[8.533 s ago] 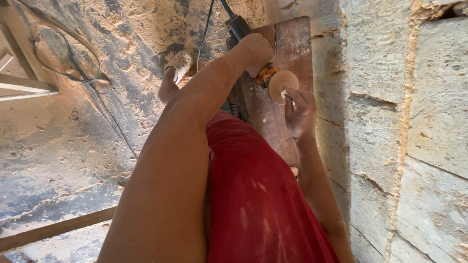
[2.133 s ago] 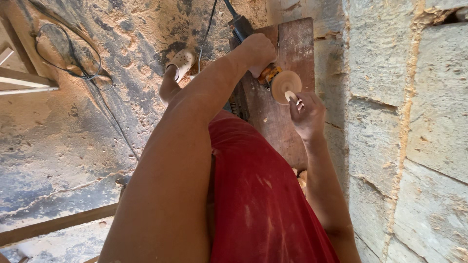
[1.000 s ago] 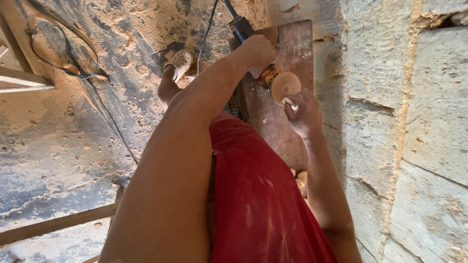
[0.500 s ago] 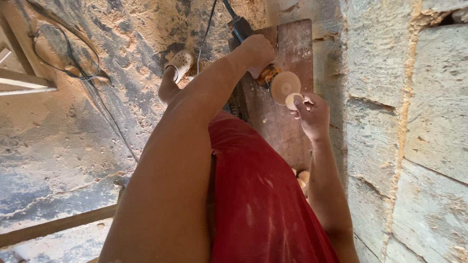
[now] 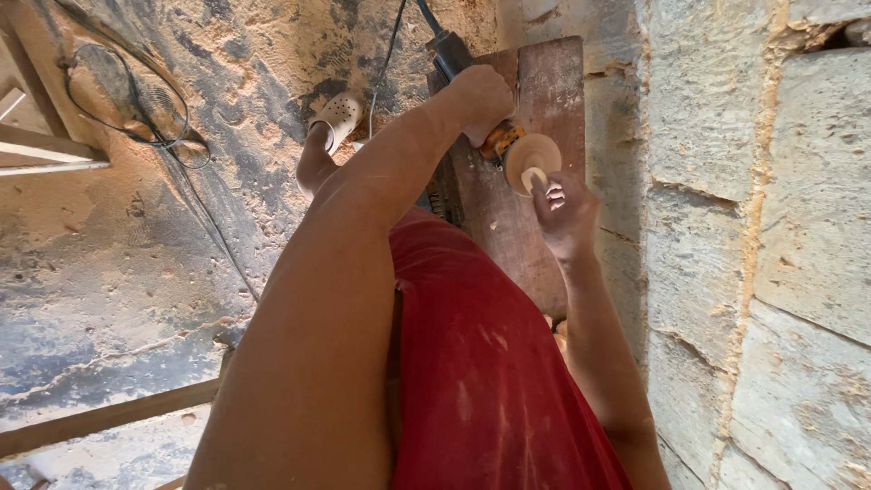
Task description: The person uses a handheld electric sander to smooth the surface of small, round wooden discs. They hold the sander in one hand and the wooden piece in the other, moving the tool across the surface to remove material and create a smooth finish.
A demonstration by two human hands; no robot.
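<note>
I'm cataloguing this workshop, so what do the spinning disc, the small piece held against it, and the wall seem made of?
Disc: looks like tan sanding paper, matte and dusty.
Small piece: probably pale bare wood, unfinished; too small to be sure.
Wall: rough grey stone blocks with sandy mortar joints.

A rough wall of pale stone blocks fills the three o'clock side, while a sawdust-strewn concrete floor spreads toward nine, crossed by a thin black cable; wooden battens lie at seven o'clock in daylight.
</note>
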